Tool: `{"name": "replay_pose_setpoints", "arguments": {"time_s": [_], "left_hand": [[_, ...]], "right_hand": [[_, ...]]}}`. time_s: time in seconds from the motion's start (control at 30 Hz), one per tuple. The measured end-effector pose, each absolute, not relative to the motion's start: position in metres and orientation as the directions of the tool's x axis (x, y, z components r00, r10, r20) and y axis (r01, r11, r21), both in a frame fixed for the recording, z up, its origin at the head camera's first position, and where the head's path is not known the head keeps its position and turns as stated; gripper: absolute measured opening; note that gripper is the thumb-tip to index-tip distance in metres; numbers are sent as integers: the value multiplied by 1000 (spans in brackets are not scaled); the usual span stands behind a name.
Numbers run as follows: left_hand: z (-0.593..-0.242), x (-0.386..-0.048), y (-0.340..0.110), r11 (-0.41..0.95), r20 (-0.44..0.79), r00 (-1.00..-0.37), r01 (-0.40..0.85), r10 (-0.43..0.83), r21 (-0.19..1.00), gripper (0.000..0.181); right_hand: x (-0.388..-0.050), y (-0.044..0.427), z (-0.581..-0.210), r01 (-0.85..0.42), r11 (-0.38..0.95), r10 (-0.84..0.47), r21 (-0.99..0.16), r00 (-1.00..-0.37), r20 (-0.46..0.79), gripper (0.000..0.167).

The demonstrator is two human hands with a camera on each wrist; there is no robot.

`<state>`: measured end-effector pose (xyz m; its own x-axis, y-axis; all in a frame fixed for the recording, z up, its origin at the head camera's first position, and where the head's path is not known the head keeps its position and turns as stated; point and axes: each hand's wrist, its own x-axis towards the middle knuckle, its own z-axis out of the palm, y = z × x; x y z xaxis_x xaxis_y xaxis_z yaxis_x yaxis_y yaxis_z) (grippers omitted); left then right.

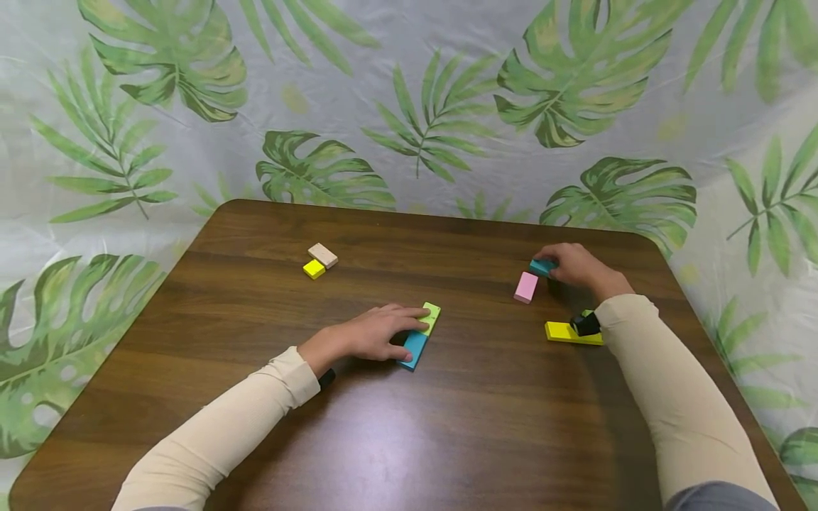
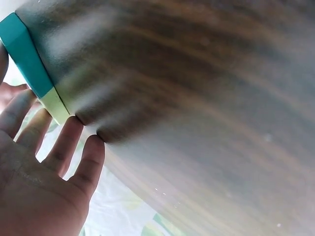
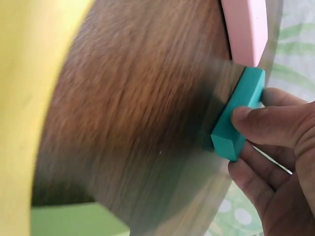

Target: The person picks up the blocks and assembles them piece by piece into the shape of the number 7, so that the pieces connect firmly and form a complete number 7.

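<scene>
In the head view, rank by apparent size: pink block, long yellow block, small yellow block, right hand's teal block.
1. Long yellow block
2. Pink block
3. Small yellow block
Teal block: partly hidden, so unranked.

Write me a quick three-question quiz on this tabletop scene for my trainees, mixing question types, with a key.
1. Which hand pinches the blue block nearest the pink block?

2. True or false: in the head view, the pale wooden block lies to the right of the pink block.

3. Which block lies end to end with the other blue block, by the left hand?
A) pink
B) lime-green
C) pale wooden

Key: 1. The right hand. 2. False; it lies to the left. 3. B, the lime-green block.
</scene>
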<state>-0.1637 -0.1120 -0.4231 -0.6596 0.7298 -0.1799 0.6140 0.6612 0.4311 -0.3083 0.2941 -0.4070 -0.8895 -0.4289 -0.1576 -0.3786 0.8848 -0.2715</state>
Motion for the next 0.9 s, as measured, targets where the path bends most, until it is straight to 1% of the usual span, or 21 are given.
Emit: {"name": "replay_pose_setpoints", "arguments": {"time_s": [0.2, 0.4, 0.7, 0.9], "left_hand": [[-424, -165, -112, 660, -178, -660, 613, 730, 435, 59], [-423, -164, -112, 658, -175, -659, 615, 731, 434, 58], [-428, -165, -112, 660, -179, -661, 610, 729, 438, 59], [-425, -164, -113, 667, -184, -666, 602, 723, 439, 60]], "right_hand": [[-317, 290, -409, -360, 889, -411, -285, -900, -145, 40], [-319, 286, -409, -326, 896, -384, -301, -910, -155, 41], [-323, 281, -410, -365, 887, -409, -282, -905, -119, 42], [-325, 273, -407, -376, 871, -432, -315, -893, -129, 43]]}}
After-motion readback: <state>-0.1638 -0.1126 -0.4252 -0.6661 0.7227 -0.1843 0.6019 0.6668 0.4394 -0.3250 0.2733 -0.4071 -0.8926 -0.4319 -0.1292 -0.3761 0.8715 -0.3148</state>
